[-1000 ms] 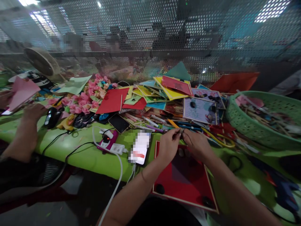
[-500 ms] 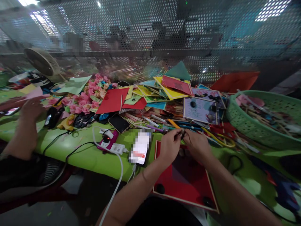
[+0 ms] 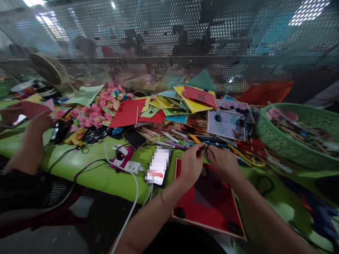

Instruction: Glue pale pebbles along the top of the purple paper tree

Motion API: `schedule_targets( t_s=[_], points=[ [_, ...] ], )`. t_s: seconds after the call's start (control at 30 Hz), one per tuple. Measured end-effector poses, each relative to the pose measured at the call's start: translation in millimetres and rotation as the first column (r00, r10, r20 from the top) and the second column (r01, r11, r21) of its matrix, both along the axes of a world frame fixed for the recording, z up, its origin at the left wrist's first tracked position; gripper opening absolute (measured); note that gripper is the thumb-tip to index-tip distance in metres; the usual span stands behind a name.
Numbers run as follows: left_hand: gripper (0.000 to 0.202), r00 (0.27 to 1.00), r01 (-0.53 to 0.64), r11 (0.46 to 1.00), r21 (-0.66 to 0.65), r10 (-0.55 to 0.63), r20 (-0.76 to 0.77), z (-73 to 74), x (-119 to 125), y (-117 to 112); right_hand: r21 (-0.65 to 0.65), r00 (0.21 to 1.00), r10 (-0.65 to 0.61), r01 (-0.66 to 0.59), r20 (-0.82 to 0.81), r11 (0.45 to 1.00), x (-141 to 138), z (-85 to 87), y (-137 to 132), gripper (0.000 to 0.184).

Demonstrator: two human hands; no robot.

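My left hand [image 3: 191, 164] and my right hand [image 3: 222, 163] meet above the top of a red board [image 3: 212, 211] edged with pale thin strips. Fingertips of both are pinched together around a small dark piece [image 3: 206, 149], too small and hidden to name. On the board, a darker square patch lies in the middle. A round black lump [image 3: 180, 212] sits at its lower left corner and another black lump [image 3: 234, 227] at the lower right. Below my fingers a greyish rounded lump [image 3: 204, 172] shows partly.
A phone [image 3: 159, 165] and a purple power strip [image 3: 122, 158] with cables lie left of the board. Behind are pens, coloured cards [image 3: 127, 113] and pink paper flowers [image 3: 92, 111]. A green basket [image 3: 299, 148] stands right, near a blue glue gun [image 3: 315, 208]. Another person's hands [image 3: 39, 121] hold pink paper.
My hands stay pinched together in nearly the same spot. At the left, the other person's hands have lifted and turned the pink paper.
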State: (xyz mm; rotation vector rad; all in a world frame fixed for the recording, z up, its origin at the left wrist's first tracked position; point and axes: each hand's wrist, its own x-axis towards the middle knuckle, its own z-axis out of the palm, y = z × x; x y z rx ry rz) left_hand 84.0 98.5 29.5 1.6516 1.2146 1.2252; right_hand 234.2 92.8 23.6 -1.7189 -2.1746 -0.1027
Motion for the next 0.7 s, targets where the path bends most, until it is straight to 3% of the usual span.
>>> schedule_targets(
  t_s=[0.33, 0.57, 0.7],
  points=[
    [0.023, 0.999, 0.031, 0.999, 0.043, -0.031, 0.004, 1.1, -1.4, 1.1, 0.044, 0.992, -0.016, 0.022, -0.126, 0.999, -4.7, 7.8, 0.5, 0.028],
    [0.024, 0.985, 0.070, 0.992, -0.109, -0.052, 0.162, 2.0, -1.3, 4.1, 0.025, 0.956, -0.006, 0.014, -0.292, 1.000, -6.5, 12.3, -0.6, 0.026],
    [0.021, 0.944, 0.136, 0.963, -0.234, -0.055, 0.324, 4.8, 0.0, 7.5, -0.006, 0.925, 0.009, -0.012, -0.380, 1.000, -6.3, 12.2, -1.0, 0.026]
  ],
)
